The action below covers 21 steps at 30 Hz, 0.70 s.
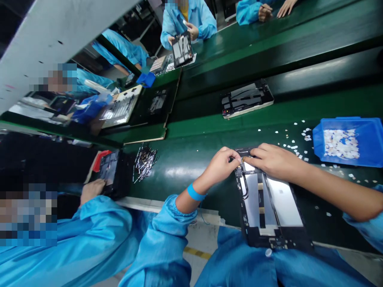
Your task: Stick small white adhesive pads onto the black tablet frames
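Note:
An opened tablet [285,199] lies in front of me with its silver battery panels, cables and boards exposed; its near end reaches the bench's front edge. My left hand [223,162], with a blue band round the wrist, is pinched at the tablet's far left corner. Whatever is between those fingertips is too small to make out. My right hand [273,159] lies over the far end of the tablet, fingers extended and pressing near the same corner. Part of the tablet's far edge is hidden beneath it.
A blue bin [365,143] of small white pieces stands at right, with loose pieces scattered beside it. Another opened tablet [247,99] lies farther back. Several thin strips [145,162] are heaped at left. A co-worker's hand [93,190] holds a device there; other people sit across the bench.

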Tool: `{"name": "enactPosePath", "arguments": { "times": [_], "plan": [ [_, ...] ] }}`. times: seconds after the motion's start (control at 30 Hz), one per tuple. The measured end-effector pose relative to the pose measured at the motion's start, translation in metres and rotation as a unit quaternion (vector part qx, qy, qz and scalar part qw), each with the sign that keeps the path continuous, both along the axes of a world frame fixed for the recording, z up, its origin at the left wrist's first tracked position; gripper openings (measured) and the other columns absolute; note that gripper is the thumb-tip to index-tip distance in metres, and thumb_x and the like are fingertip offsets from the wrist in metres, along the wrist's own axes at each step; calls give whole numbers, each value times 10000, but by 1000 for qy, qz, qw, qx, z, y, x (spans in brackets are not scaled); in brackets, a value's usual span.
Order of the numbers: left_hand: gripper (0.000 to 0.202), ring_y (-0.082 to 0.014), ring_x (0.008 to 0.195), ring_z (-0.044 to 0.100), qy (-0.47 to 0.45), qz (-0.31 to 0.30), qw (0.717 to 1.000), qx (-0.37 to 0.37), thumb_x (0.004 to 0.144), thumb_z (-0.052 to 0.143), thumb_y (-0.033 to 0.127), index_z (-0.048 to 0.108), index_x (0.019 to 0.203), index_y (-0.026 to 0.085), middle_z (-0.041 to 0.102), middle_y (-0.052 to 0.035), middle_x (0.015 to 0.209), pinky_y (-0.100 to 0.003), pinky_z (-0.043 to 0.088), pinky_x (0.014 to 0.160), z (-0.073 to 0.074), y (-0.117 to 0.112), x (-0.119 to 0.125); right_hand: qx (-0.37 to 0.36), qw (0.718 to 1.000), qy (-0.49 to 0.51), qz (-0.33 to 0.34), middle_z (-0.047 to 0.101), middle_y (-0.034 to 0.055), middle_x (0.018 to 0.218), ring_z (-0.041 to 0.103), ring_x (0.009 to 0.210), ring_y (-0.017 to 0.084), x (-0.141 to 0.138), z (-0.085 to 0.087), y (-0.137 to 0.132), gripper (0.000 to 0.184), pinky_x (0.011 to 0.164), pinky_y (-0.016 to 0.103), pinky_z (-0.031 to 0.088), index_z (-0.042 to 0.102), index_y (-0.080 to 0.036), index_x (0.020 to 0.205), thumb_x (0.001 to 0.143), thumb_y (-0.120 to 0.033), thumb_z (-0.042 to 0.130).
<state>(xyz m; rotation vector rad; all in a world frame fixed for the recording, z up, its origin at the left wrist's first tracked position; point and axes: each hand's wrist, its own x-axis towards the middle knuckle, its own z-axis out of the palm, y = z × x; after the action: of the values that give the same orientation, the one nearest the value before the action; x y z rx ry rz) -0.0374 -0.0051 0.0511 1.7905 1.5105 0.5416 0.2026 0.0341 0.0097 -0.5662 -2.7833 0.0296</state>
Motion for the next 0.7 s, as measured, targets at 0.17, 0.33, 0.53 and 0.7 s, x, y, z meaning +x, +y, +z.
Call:
{"name": "enactPosePath", "arguments": {
  "times": [0.17,0.33,0.53,0.7],
  "plan": [
    [120,-194,881,589,15,-7,1000,-9,916,645,160,711,824,199,647,-17,851,-324,454,817,-2,4,3,-4,1000,11,-2,667,117,1053,477,899,244,-1,-1,-1,438,727,350,337,652,-179,1365,943,-94,571],
    [109,-192,890,587,34,5,999,6,918,654,164,699,826,199,637,-19,873,-328,463,841,-9,2,6,-6,1000,22,2,661,113,1018,466,875,236,-2,1,-1,385,731,351,328,674,-173,1319,956,-110,563],
    [101,-186,911,589,21,25,999,4,919,635,143,678,843,196,633,-21,894,-315,473,847,-9,-2,5,-10,999,30,-3,660,112,1010,474,886,234,-2,1,-1,388,740,349,320,680,-174,1312,952,-100,556],
    [104,-186,900,594,11,22,1000,-10,925,635,166,677,833,194,640,-24,905,-322,484,858,-6,-3,2,0,1000,22,5,664,114,1040,478,897,239,-2,0,0,398,740,352,320,681,-171,1311,940,-90,563]
  ]
}}
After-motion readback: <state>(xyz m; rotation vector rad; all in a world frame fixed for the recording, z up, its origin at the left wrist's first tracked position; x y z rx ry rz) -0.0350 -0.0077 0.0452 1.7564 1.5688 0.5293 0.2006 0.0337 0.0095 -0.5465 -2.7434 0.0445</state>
